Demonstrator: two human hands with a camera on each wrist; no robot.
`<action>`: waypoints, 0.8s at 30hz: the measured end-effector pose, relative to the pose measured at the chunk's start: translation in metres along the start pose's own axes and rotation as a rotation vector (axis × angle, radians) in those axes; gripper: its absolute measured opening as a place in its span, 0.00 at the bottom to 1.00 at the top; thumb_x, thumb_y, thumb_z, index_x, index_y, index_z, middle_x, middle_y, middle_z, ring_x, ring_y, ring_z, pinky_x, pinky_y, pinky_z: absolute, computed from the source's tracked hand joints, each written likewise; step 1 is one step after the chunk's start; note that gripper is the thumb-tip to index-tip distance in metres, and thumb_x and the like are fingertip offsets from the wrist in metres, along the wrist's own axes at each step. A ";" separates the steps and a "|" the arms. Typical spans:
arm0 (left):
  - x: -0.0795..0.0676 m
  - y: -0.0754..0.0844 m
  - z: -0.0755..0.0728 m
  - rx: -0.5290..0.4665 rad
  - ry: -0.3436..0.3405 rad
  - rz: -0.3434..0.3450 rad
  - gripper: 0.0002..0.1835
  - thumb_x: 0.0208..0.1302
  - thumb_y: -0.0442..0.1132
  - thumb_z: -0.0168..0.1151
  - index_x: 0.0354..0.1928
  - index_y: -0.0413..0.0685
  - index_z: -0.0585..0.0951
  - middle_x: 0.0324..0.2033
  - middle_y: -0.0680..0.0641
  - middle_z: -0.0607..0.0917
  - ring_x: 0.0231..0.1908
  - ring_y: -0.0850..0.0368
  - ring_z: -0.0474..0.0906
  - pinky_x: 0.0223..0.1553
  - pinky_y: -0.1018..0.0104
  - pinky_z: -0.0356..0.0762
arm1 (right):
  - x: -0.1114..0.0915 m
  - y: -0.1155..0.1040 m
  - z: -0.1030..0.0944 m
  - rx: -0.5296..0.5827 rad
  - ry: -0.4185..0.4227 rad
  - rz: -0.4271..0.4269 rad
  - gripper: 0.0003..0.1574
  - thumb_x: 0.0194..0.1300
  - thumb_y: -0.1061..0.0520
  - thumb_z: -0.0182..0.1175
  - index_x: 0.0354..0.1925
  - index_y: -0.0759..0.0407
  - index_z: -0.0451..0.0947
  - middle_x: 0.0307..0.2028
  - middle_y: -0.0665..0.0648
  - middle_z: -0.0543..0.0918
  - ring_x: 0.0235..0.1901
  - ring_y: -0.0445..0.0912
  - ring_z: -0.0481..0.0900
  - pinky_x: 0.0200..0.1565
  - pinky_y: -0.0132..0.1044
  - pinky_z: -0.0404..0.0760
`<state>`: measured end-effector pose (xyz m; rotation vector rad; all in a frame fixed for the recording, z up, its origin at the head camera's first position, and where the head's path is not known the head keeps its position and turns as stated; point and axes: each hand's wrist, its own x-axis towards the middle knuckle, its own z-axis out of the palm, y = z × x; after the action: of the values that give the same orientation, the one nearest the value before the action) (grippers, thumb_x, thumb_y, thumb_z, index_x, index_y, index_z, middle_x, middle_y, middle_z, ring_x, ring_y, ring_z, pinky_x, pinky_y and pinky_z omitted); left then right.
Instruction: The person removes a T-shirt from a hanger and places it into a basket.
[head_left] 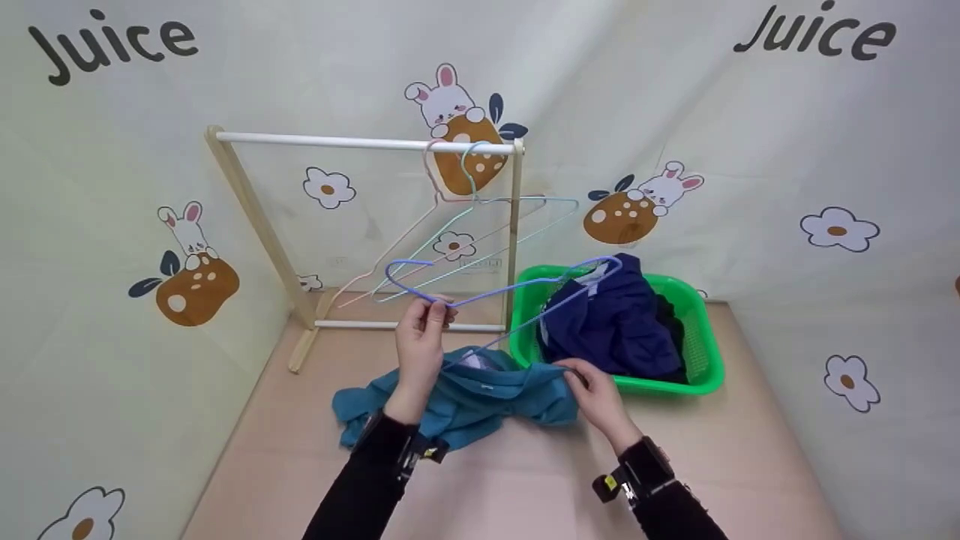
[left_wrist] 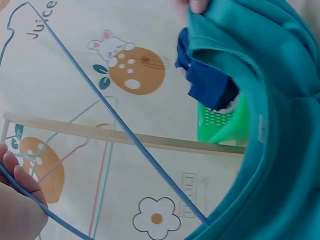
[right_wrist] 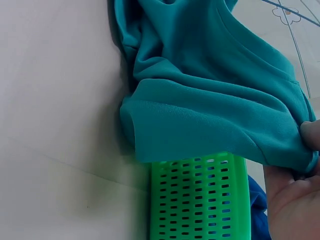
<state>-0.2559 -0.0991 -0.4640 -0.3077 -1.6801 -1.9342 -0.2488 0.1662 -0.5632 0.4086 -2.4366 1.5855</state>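
Observation:
In the head view my left hand pinches a blue clothes hanger just below its hook. One end of the hanger runs down into the neck opening of a teal shirt; its other end points right, over the basket. My right hand pinches the shirt's edge near the neckline, thumb on top, and lifts that side. The right wrist view has the shirt hanging in folds from the right thumb and fingers. In the left wrist view the hanger's bar slants down to the shirt's collar.
A green basket at the right holds dark blue clothing. Behind the hands stands a rack with wooden legs and a white rail. A pink hanger and a mint hanger hang from it.

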 end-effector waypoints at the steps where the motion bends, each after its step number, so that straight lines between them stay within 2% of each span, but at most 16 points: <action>1: 0.001 0.003 0.001 -0.013 0.008 0.000 0.11 0.75 0.29 0.49 0.41 0.22 0.76 0.31 0.39 0.83 0.34 0.56 0.79 0.40 0.68 0.77 | 0.001 0.005 0.001 -0.001 0.002 0.002 0.13 0.70 0.70 0.55 0.47 0.64 0.83 0.46 0.60 0.85 0.50 0.57 0.81 0.53 0.43 0.76; 6: 0.003 0.015 0.004 -0.073 0.033 0.004 0.12 0.75 0.30 0.48 0.42 0.22 0.75 0.32 0.44 0.83 0.34 0.56 0.79 0.41 0.66 0.77 | 0.001 0.018 0.003 -0.009 -0.018 0.008 0.12 0.71 0.67 0.56 0.47 0.59 0.84 0.46 0.55 0.85 0.50 0.52 0.81 0.54 0.43 0.76; 11: 0.003 0.020 0.003 -0.106 0.023 0.039 0.11 0.75 0.28 0.47 0.45 0.20 0.72 0.35 0.38 0.81 0.37 0.57 0.78 0.43 0.66 0.77 | 0.000 0.019 0.003 -0.007 -0.040 0.009 0.12 0.72 0.65 0.57 0.48 0.58 0.84 0.47 0.54 0.85 0.51 0.51 0.81 0.55 0.46 0.75; 14: 0.004 0.021 0.001 -0.125 0.024 0.074 0.11 0.75 0.28 0.47 0.46 0.19 0.70 0.36 0.35 0.80 0.38 0.58 0.78 0.43 0.67 0.77 | 0.000 0.019 0.003 -0.015 -0.037 0.005 0.12 0.72 0.64 0.57 0.48 0.57 0.84 0.47 0.54 0.85 0.51 0.52 0.81 0.55 0.47 0.75; 16: 0.005 0.022 -0.001 -0.132 0.031 0.091 0.12 0.76 0.29 0.47 0.46 0.19 0.70 0.36 0.39 0.80 0.38 0.57 0.78 0.37 0.70 0.76 | 0.000 0.019 0.003 -0.023 -0.035 0.005 0.12 0.72 0.64 0.57 0.48 0.56 0.84 0.47 0.54 0.85 0.51 0.52 0.81 0.54 0.47 0.75; 18: 0.005 0.023 -0.002 -0.145 0.041 0.114 0.13 0.76 0.30 0.48 0.46 0.19 0.70 0.36 0.42 0.81 0.37 0.55 0.78 0.36 0.71 0.76 | 0.000 0.020 0.003 -0.026 -0.038 0.007 0.12 0.71 0.65 0.57 0.48 0.57 0.84 0.47 0.54 0.85 0.51 0.52 0.81 0.54 0.47 0.76; 20: 0.006 0.024 -0.003 -0.151 0.045 0.142 0.14 0.76 0.31 0.48 0.46 0.19 0.70 0.36 0.46 0.81 0.37 0.54 0.78 0.36 0.71 0.76 | 0.000 0.021 0.004 -0.032 -0.038 0.009 0.12 0.71 0.65 0.57 0.47 0.58 0.84 0.47 0.54 0.85 0.51 0.52 0.81 0.54 0.47 0.76; 24: 0.011 0.028 -0.010 -0.142 0.075 0.222 0.13 0.75 0.29 0.50 0.45 0.18 0.71 0.35 0.43 0.80 0.37 0.55 0.78 0.41 0.67 0.77 | -0.001 0.024 0.003 -0.052 -0.025 0.016 0.11 0.71 0.66 0.58 0.47 0.58 0.84 0.46 0.55 0.86 0.50 0.53 0.81 0.54 0.48 0.76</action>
<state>-0.2480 -0.1134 -0.4365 -0.4509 -1.4003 -1.8772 -0.2561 0.1732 -0.5854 0.4043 -2.4998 1.5290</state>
